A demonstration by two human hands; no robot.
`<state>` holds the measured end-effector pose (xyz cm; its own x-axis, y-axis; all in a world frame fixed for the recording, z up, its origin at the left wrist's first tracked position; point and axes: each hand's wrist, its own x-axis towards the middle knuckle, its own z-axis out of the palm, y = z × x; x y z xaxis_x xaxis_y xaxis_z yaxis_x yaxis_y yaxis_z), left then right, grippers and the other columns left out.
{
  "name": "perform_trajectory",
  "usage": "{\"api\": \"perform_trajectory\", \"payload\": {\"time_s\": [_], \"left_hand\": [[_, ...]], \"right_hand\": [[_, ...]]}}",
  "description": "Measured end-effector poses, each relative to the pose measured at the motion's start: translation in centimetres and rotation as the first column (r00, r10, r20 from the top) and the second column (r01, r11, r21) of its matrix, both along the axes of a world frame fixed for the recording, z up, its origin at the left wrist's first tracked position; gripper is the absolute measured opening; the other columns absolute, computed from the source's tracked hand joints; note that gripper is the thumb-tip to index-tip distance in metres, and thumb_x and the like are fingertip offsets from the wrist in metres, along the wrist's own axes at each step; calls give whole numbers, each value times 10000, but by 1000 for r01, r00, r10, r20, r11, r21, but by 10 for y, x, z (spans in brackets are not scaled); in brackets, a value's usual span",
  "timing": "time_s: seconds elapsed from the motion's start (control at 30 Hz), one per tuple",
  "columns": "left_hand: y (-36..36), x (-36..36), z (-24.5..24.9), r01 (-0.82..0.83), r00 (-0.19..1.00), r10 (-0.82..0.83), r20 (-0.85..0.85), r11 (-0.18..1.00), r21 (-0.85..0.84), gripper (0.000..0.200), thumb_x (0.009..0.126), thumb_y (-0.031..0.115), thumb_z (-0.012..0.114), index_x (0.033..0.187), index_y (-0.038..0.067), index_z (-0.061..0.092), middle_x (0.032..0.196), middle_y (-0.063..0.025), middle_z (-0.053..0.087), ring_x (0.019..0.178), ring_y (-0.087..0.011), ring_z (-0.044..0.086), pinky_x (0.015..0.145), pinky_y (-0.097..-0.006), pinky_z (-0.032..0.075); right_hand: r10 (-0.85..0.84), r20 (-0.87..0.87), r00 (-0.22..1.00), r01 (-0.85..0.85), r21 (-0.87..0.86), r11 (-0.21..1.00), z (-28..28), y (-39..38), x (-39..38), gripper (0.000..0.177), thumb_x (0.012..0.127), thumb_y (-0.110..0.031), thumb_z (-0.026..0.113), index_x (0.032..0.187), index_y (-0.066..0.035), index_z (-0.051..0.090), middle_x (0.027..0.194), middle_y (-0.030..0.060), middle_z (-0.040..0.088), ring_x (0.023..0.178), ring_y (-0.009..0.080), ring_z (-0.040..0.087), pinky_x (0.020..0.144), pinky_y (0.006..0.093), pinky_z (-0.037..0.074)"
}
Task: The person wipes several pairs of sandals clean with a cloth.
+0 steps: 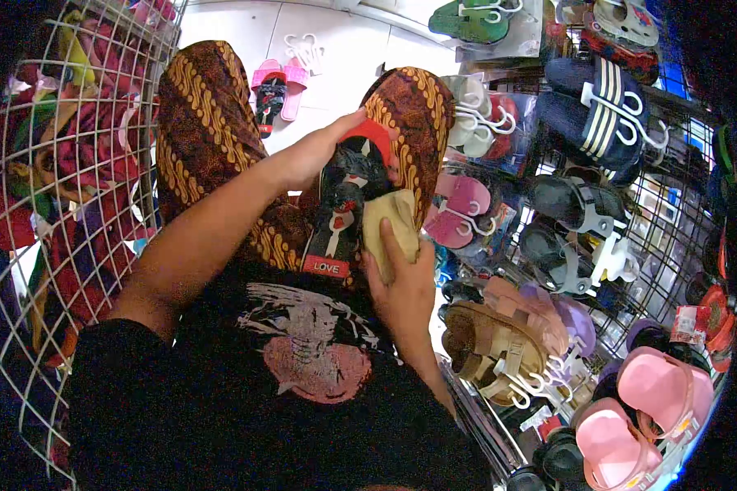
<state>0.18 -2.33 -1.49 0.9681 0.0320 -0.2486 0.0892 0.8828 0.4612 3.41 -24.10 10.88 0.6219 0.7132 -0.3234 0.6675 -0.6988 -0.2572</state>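
Left hand (pixel 319 151) clamped on black-and-red printed rubber sandal (pixel 344 213), propped against batik-clad knee (pixel 413 106). Right hand (pixel 401 282) presses beige folded cloth (pixel 391 225) to it. Risk: hard pressing slides sandal off lap.

A sandal (pixel 340 209) lies on the person's lap, against the right knee. The left hand (pixel 315 151) grips its far end. The right hand (pixel 401 286) is at its near right edge, holding a cloth (pixel 391 225) on top of it. A wire basket (pixel 24 245) stands left of the left leg, and a wire rack (pixel 680 221) hung with footwear stands to the right. A pair of slippers (pixel 277 86) lies on the floor beyond the knees.
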Motion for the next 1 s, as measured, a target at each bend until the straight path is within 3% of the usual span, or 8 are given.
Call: {"api": "perform_trajectory", "payload": {"time_s": [0.37, 0.57, 0.6, 0.73, 0.8, 0.87, 0.93, 1.0], "left_hand": [[0, 0, 5, 2, 999, -2, -52, 1000, 9, 605, 1044, 481, 282, 1337, 9, 521, 1068, -114, 694, 984, -212, 671, 929, -354, 510], [0, -1, 15, -18, 995, -2, -102, 981, -194, 591, 1035, 478, 287, 1265, 14, 574, 1044, -134, 702, 985, -233, 676, 943, -372, 514], [-5, 0, 6, -63, 995, 57, -86, 996, -64, 591, 1034, 483, 281, 1222, 17, 594, 1046, -139, 701, 979, -249, 680, 944, -390, 518], [-9, 1, 10, -39, 999, 40, 6, 985, -167, 540, 1023, 477, 336, 1176, 36, 609, 1052, -135, 701, 971, -246, 682, 933, -410, 529], [-6, -1, 22, -12, 989, 0, -149, 997, -76, 535, 1015, 489, 371, 1228, 58, 606, 1055, -120, 709, 960, -232, 689, 912, -412, 544], [-4, 1, 25, 1, 996, -28, -89, 957, -290, 613, 1011, 562, 334, 1302, 76, 570, 1096, -115, 707, 931, -234, 702, 851, -395, 570], [-4, -2, 23, 66, 994, -87, -63, 957, -281, 637, 1010, 581, 319, 1332, 79, 543, 1099, -109, 704, 947, -218, 696, 857, -386, 566], [0, -6, 33, -34, 996, 35, -83, 999, 16, 524, 1024, 450, 389, 1319, 46, 546, 1157, -97, 669, 1004, -193, 652, 907, -344, 527]], "right_hand": [[-112, -79, 991, 101, -129, 986, 3, 33, 2, 609, 874, -323, 679, 1445, -350, 470, 1338, 340, 419, 1166, 485, 530, 905, 463, 513], [-132, -124, 983, 145, 105, 984, -18, 6, 19, 625, 892, -303, 664, 1466, -182, 451, 1438, 305, 402, 1302, 456, 453, 1057, 465, 411], [-157, -102, 982, 175, 207, 963, -25, -2, 25, 637, 897, -303, 660, 1472, -148, 434, 1438, 293, 414, 1311, 444, 449, 1068, 457, 399], [-240, -69, 968, 235, 574, 784, -28, 9, 49, 703, 913, -271, 650, 1493, -16, 345, 1429, 262, 465, 1315, 382, 467, 1102, 421, 358], [-252, 215, 943, 156, 383, 910, -23, 19, 65, 743, 899, -244, 667, 1503, 1, 310, 1385, 263, 508, 1279, 380, 501, 1084, 413, 375], [-320, 37, 947, 259, 505, 823, 5, 52, 69, 715, 888, -235, 680, 1475, 11, 354, 1353, 264, 535, 1250, 383, 525, 1062, 415, 395], [-302, -62, 951, 291, 505, 813, 14, 65, 73, 680, 878, -229, 690, 1444, 13, 401, 1311, 264, 564, 1215, 380, 550, 1035, 417, 416], [-196, -52, 979, 199, 449, 871, 15, 78, 86, 638, 870, -226, 699, 1410, 7, 453, 1262, 262, 595, 1176, 371, 577, 1004, 418, 439]]}}
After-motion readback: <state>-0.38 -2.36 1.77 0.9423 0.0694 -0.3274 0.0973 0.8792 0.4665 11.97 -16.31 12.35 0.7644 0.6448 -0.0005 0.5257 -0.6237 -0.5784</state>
